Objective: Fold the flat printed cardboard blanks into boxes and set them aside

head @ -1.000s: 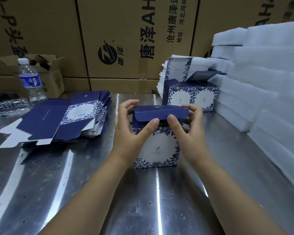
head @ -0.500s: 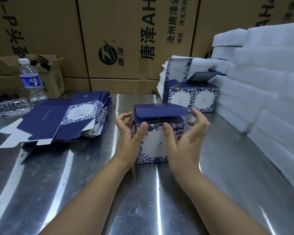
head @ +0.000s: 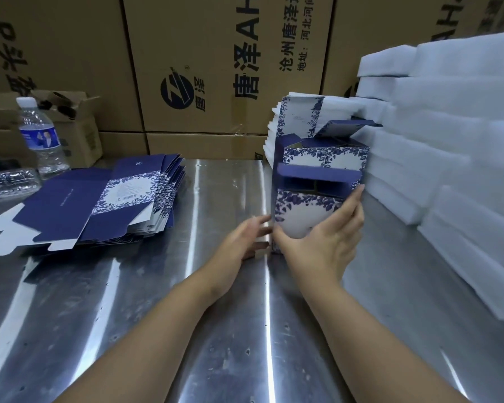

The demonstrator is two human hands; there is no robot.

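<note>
My right hand (head: 323,245) grips the box (head: 300,210), standing on the table (head: 157,315) just before 1 finished box (head: 326,154); my left hand (head: 245,239) lies relaxed beside it. Probably light, crushable card: hold the walls gently

Right hand (head: 323,242) grips the box (head: 298,218), left hand (head: 245,239) flat.

My steel desk (head: 157,315) carried a stack of flat blanks (head: 99,205) toward its left edge, a water bottle (head: 41,138) upright and a crushed bottle (head: 9,181) lying beyond them. White foam sheets (head: 448,170) lined the right edge; a finished box (head: 326,155) stood beside them near the far edge, behind the box (head: 300,219) my right hand (head: 323,245) gripped.
</note>
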